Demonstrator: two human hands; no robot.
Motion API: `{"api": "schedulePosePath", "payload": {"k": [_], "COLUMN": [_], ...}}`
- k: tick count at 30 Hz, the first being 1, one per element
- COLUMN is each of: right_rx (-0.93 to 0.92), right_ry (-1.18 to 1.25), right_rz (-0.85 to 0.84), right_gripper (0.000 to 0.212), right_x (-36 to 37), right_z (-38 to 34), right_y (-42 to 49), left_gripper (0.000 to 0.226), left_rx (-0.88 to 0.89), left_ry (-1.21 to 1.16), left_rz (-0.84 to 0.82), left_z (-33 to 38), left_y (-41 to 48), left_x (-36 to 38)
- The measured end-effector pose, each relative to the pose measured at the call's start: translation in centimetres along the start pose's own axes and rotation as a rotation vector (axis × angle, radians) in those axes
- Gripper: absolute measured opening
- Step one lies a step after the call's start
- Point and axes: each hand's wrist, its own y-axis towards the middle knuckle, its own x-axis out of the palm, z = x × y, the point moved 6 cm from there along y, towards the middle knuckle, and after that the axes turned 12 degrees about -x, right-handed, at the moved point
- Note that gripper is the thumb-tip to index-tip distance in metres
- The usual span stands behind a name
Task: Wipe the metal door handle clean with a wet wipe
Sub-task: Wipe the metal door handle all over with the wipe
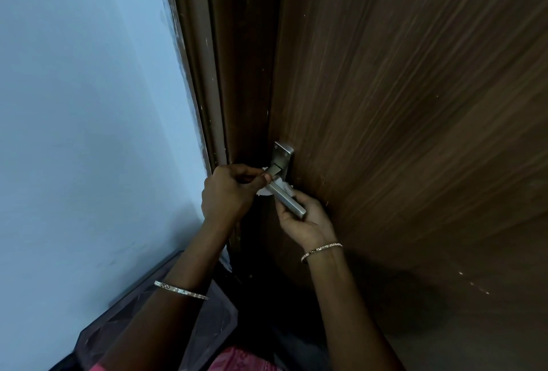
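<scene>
Left hand [228, 189]: fingers curled, thumb and forefinger pinching the wet wipe [264, 191] against the door handle [289, 200] near its neck. Right hand [307, 217]: palm up under the lever's free end, fingers curled behind it. Can't tell if it also grips the wipe, as its fingertips are hidden behind the lever.

The wipe is mostly covered. Only white scraps show, below the left thumb and on the far side of the lever. The handle is a square-section metal lever on a backplate [283, 154], angled down toward the camera. The plate's lower half is hidden by the hands.

There is a thin bangle on the left wrist [181, 290] and another bangle on the right wrist [321, 250]. Wood-grain door [415, 103], brown frame [213, 74], pale blue wall [89, 103]. Dark flat item [148, 311] at lower left is hard to identify. Pink fabric [237, 358] is cut off by the bottom edge.
</scene>
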Motion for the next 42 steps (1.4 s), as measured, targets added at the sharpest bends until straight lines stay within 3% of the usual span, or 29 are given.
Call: {"api": "schedulePosePath", "payload": {"k": [3, 15, 19, 22, 26, 30, 36, 42], "right_rx": [-0.061, -0.396, -0.648, -0.967, -1.486, -1.664, -1.543, -1.933], "right_ry": [-0.092, -0.484, -0.526, -0.588, -1.065, -1.384, -1.381, -1.305], "right_rz": [0.016, 0.206, 0.277, 0.178, 0.046, 0.147, 0.124, -0.047], "right_gripper": [0.003, 0.009, 0.012, 0.015, 0.011, 0.007, 0.011, 0.013], "right_x": [0.7, 1.7, 1.3, 1.9, 4.5, 5.0, 4.0, 6.8], "right_z": [-0.4, -0.1, -0.4, -0.9, -1.3, -1.1, -2.3, -3.0], "right_y": [-1.0, -2.5, -2.9, -3.4, -4.9, -5.6, -4.9, -8.4], "left_gripper": [0.021, 0.021, 0.02, 0.021, 0.021, 0.021, 0.025, 0.018], "left_rx": [-0.002, 0.0, 0.007, -0.009, -0.014, -0.01, -0.025, -0.046], "left_ry": [-0.014, -0.022, -0.016, -0.013, 0.019, 0.023, 0.018, 0.022], "left_rz": [0.01, 0.015, 0.015, 0.021, 0.051, 0.05, 0.053, 0.035], "left_z": [0.0, -0.2, -0.1, -0.4, -0.8, -0.7, -0.7, -1.0], "left_y": [-0.2, -0.2, -0.3, -0.1, 0.2, 0.2, 0.1, 0.4], "left_x": [0.0, -0.1, 0.1, 0.0, -0.1, -0.1, -0.1, 0.2]}}
